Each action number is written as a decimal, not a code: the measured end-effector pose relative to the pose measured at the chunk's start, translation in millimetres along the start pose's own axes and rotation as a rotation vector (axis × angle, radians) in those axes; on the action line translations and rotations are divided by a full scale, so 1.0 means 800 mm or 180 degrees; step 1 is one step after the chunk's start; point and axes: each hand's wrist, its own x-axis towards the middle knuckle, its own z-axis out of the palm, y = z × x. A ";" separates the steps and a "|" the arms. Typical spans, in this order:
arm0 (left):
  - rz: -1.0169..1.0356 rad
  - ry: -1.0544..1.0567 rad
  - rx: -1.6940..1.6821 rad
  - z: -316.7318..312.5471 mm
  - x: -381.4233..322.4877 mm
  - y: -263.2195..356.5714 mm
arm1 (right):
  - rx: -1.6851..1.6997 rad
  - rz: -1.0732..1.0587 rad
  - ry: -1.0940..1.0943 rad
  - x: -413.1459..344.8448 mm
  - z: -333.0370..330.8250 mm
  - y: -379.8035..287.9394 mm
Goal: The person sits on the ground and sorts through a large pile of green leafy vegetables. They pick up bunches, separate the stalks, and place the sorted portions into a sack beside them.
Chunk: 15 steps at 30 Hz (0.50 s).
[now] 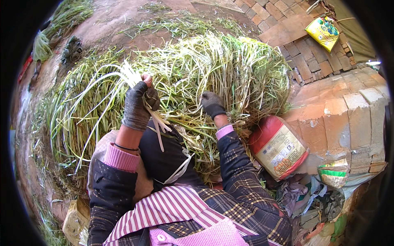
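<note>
My left hand (141, 101), in a dark knit glove with bare fingertips, grips a small bundle of pale stalks with long green leaves (130, 73). The leaves droop to the left, and the white ends point down over my dark-clad knee. To its right, my right hand (211, 101), in a grey glove, is at the large heap of long green and yellowing leafy stalks (184, 73). Its fingers are curled near a thin pale stalk; whether they grip it I cannot tell. The heap spreads on both sides of my hands.
A red and beige printed sack (278, 147) leans beside stacked bricks (335, 123) on the right. A yellow bag (323, 33) lies on bricks at upper right. Crumpled plastic (320, 200) lies at lower right. A dark shoe (72, 50) and another leafy pile (67, 15) are at upper left.
</note>
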 end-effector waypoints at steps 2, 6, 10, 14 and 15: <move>-0.0015 -0.0079 0.0032 0.000 0.000 0.000 | -0.0448 -0.0242 0.0019 -0.001 -0.012 -0.018; -0.0090 -0.0080 -0.0008 0.000 0.000 -0.001 | -0.0331 0.0221 0.1383 0.032 -0.066 -0.007; -0.0119 0.0007 0.0030 0.002 0.002 0.000 | -0.1132 0.1020 0.0712 0.063 -0.083 0.008; -0.0103 0.0016 0.0129 0.003 0.002 0.000 | -0.0114 0.0756 0.0836 0.033 -0.048 -0.026; -0.0097 0.0016 0.0125 0.003 0.002 0.001 | -0.0504 0.0029 0.0474 0.009 -0.039 -0.033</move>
